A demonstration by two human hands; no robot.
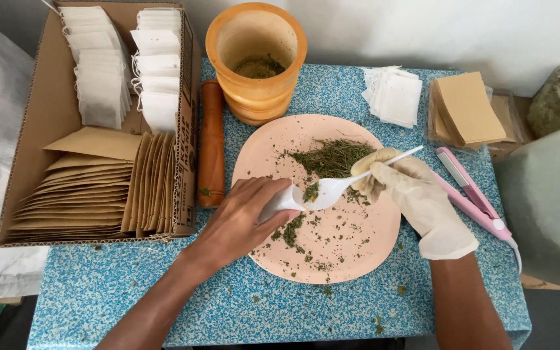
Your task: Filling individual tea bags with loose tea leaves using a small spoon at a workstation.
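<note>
Over the pink plate (358, 259), our bare left hand (244, 220) is clamped on a white tea bag (280, 201); our gloved right hand (416, 194) grips a white spoon (345, 185) loaded with dried herbs (333, 157).

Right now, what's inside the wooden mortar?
The wooden mortar holds a small heap of crushed green herbs at its bottom; its front wall hides the nearest part of the floor.

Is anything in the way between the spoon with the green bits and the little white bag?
Nothing visible. The white spoon in the gloved right hand sits right at the mouth of the small white bag that the left hand holds over the pink plate.
</note>
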